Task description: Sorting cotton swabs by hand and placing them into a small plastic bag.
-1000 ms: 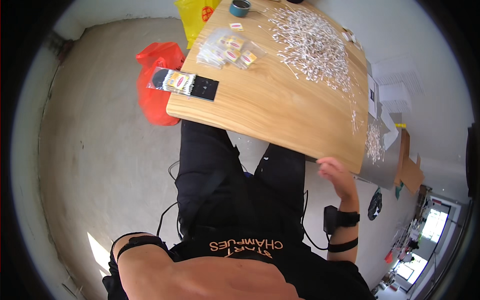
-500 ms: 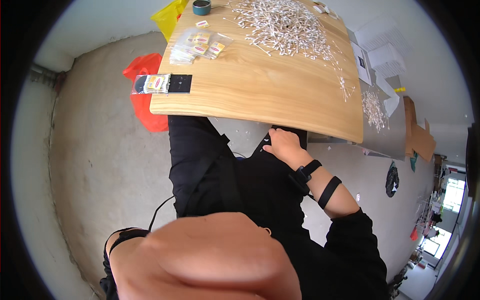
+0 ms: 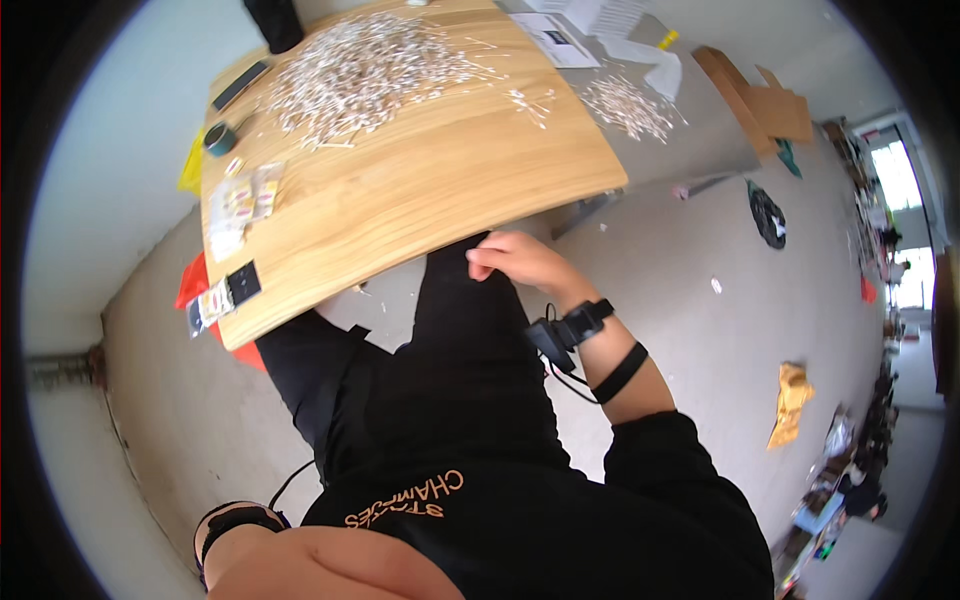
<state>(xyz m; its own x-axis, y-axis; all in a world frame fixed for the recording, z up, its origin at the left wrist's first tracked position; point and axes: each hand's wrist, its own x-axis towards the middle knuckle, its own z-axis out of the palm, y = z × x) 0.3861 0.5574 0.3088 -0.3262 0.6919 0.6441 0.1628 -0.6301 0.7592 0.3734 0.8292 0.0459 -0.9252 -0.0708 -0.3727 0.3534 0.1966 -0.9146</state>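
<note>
My right hand is over my right thigh, just below the table's near edge. Its fingers are curled in, and nothing shows in them. Very close at the lower left, my left hand appears as a large patch of skin whose fingers are hidden. A big heap of cotton swabs covers the far part of the wooden table. Clear bags with yellow labels lie at its left side. At the near left corner, a small clear packet of swabs sits beside a black flat piece.
A teal cup and a black phone stand near the left edge. More swabs lie on the grey surface at right, near a cardboard box. A red bag hangs at left; a black bag lies on the floor.
My view has turned right, so the table now sits tilted and farther left. My right hand has lifted from my thigh and curled its fingers. The left hand has dropped lower in view.
</note>
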